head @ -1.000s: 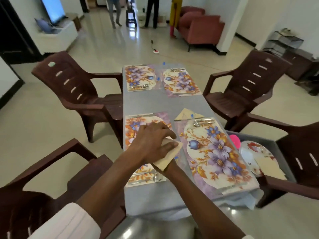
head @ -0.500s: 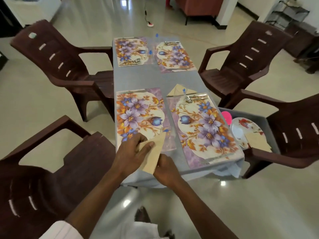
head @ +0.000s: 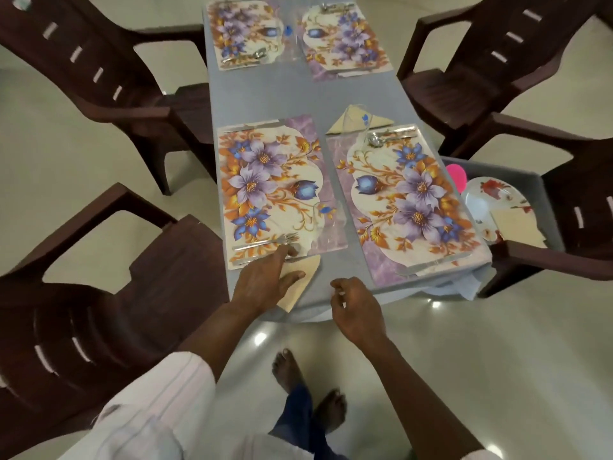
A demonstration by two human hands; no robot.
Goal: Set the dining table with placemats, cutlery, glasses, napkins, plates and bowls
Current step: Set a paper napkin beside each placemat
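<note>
A folded beige napkin (head: 303, 277) lies on the grey table (head: 298, 101) just below the near left floral placemat (head: 275, 190). My left hand (head: 265, 283) rests flat on the napkin with its fingers spread. My right hand (head: 356, 310) hovers off the table's near edge, fingers loosely curled and holding nothing. A fork (head: 265, 241) lies along the near edge of that placemat. The near right placemat (head: 408, 204) carries cutlery (head: 388, 137) at its far end, with a second folded napkin (head: 351, 122) and a clear glass beyond it.
Two more placemats (head: 245, 31) (head: 345, 38) with cutlery lie at the far end. Brown plastic chairs (head: 99, 78) (head: 497, 61) flank the table. A grey bin (head: 537, 184) on the right chair holds plates (head: 491, 194), napkins and a pink item. My bare feet stand on the tiled floor.
Both hands brought the napkin down from the left placemat to the table below it. My right hand has let go and drawn back; my left hand stays on the napkin.
</note>
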